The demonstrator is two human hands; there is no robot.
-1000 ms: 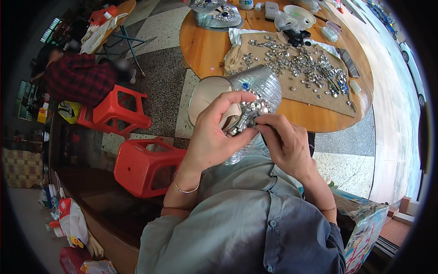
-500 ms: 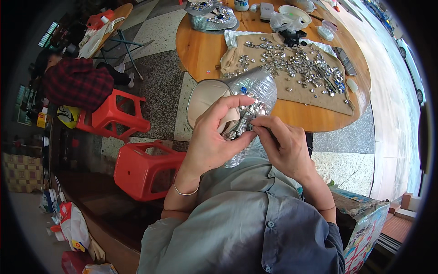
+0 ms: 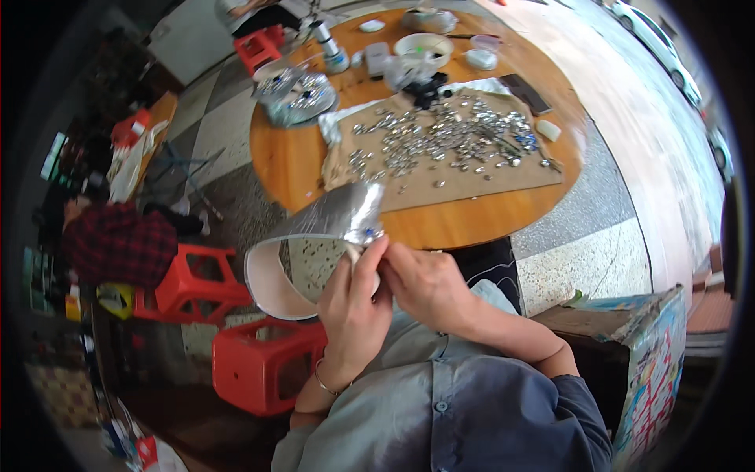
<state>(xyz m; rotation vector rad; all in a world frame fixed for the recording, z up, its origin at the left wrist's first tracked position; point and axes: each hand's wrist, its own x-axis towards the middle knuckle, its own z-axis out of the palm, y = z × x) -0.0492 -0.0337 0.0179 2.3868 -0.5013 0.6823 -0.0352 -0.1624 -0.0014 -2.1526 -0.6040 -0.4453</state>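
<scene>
While we look down over our grey shirt [image 3: 440, 409], we hold both hands close together in front of the chest, just short of the round wooden tabletop [image 3: 299, 157]. Our left hand [image 3: 354, 307] is closed around the near end of a silvery curved band [image 3: 330, 224], the thumb and fingers pinching it where a small blue-tipped piece sits at its edge. The band bends away to the left into an open loop with a pale inner face [image 3: 271, 287], hanging over the speckled floor [image 3: 582, 212] and not touching the tabletop. Our right hand [image 3: 429, 287] lies just beside the left, fingers curled toward the same spot on the band; we cannot tell whether it grips the band or only touches it, since the left hand covers the fingertips.

On the tabletop, well beyond the hands, a brown cardboard sheet [image 3: 472, 185] carries a scatter of small shiny metal parts [image 3: 448, 138]. Behind it stand a white bowl [image 3: 425, 46], a dark flat device [image 3: 525, 93] and a round tray of metal pieces [image 3: 297, 90]. Two red plastic stools [image 3: 263, 366] stand on the floor to our left, and a person in a red checked shirt [image 3: 118, 244] sits further left.
</scene>
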